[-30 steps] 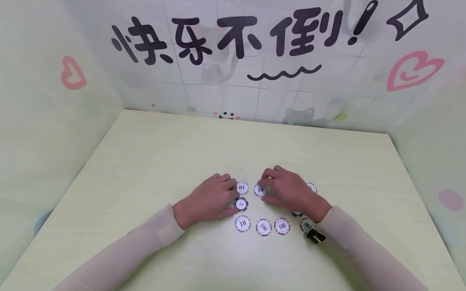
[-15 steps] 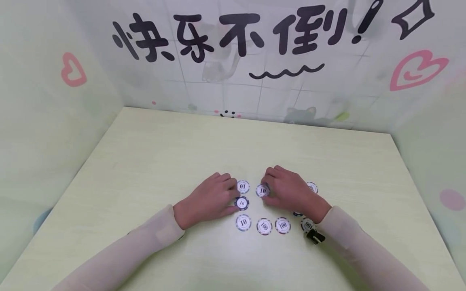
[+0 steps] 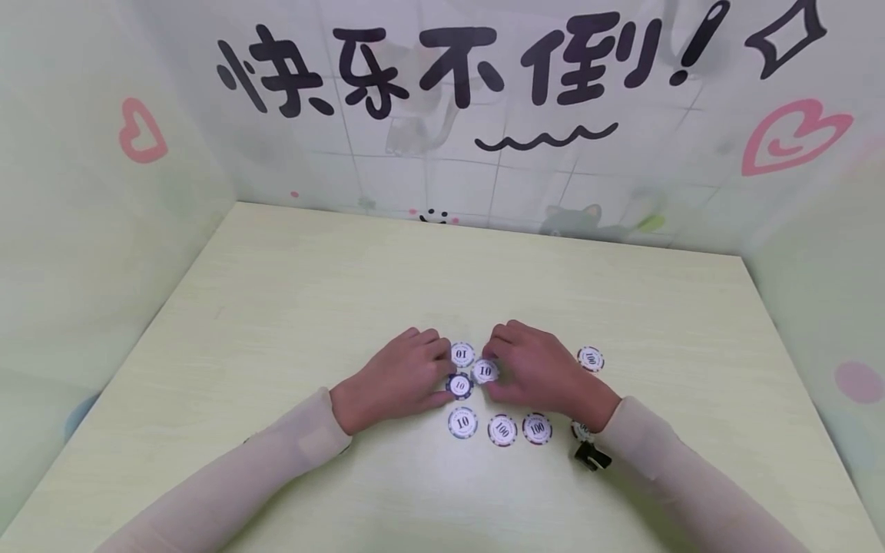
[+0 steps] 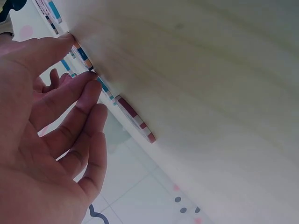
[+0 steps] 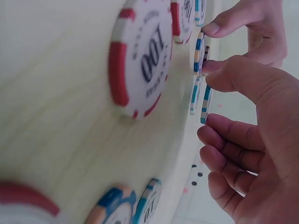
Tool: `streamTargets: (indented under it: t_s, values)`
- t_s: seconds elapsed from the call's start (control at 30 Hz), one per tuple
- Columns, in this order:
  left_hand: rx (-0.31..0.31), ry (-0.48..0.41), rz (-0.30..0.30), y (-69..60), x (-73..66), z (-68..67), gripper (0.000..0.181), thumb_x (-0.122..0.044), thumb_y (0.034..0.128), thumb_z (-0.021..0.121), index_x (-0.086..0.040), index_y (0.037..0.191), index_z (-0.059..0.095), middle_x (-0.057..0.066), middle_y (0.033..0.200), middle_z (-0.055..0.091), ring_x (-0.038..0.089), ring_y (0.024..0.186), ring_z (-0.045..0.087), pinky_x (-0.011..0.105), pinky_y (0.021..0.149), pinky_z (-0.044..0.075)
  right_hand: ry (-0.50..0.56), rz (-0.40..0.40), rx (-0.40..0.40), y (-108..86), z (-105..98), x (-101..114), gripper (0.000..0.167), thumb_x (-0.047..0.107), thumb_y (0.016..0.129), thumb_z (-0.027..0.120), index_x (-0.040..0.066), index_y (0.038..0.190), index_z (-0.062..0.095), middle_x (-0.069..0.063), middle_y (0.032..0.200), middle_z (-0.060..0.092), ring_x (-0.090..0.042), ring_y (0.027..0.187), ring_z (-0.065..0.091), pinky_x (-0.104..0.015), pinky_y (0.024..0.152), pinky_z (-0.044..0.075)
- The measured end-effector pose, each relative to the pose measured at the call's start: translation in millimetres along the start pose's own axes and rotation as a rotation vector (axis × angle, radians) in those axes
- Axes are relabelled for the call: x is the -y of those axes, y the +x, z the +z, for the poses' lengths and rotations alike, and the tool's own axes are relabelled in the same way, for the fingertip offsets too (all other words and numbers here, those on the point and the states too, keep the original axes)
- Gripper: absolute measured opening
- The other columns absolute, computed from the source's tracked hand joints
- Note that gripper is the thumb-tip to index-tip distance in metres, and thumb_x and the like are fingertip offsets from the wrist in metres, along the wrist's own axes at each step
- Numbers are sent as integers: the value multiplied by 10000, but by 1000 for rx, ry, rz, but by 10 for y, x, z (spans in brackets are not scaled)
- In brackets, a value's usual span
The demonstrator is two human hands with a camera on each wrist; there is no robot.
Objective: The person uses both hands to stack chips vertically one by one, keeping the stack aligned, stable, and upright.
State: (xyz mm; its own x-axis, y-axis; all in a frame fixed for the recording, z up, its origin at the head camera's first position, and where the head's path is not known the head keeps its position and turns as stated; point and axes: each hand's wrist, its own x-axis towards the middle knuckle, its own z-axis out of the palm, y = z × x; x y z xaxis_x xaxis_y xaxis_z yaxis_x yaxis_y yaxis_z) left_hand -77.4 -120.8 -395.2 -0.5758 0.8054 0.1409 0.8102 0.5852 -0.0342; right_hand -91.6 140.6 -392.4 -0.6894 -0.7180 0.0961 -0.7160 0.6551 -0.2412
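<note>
Between its thumb and fingers, my left hand [image 3: 397, 380] pinches a dark blue-edged poker chip [image 3: 459, 385] marked 10. In the right wrist view its blue and orange edge [image 5: 199, 53] shows, apparently flat on the table. My right hand [image 3: 535, 369] pinches a light blue-edged 10 chip [image 3: 485, 372] by its rim. That chip is close beside the dark blue one, seemingly a little above the table. Just beyond the dark blue chip lies another 10 chip [image 3: 462, 354]. Nearer my body is a light blue-edged 10 chip [image 3: 462, 422], with two red-edged 100 chips [image 3: 502, 430] to its right.
A red-edged 100 chip [image 3: 591, 359] lies beyond the right wrist; another [image 3: 581, 432] is partly hidden under it. The right wrist view shows a blue and orange chip [image 5: 114, 207] and a teal-edged chip [image 5: 149, 205] too. Printed walls [image 3: 442, 177] enclose the table [image 3: 346, 269].
My right hand has taken the light blue-edged 10 chip and carried it left and slightly nearer, up to the dark blue one. My left hand has stayed in place.
</note>
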Motion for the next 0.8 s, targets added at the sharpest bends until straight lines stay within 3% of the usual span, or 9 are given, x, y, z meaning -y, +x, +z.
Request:
streamTargets:
  t_s: [0.43, 0.8]
  values:
    - [-21, -1, -2, 15, -1, 58, 383, -472, 956, 853, -106, 1069, 855, 18, 1021, 708, 210, 932, 589, 306, 768, 450, -4, -74, 31, 62, 74, 108, 376, 319, 926, 860, 61, 1190, 794, -47, 1147, 714, -180, 992, 621, -315, 840, 575]
    - [-6, -24, -18, 8, 19, 39, 390, -457, 954, 852, -97, 1104, 845, 23, 1045, 708, 218, 960, 596, 328, 795, 470, -22, -128, 29, 139, 104, 168, 344, 318, 932, 870, 77, 1169, 804, -28, 1111, 714, -179, 963, 614, -298, 822, 564]
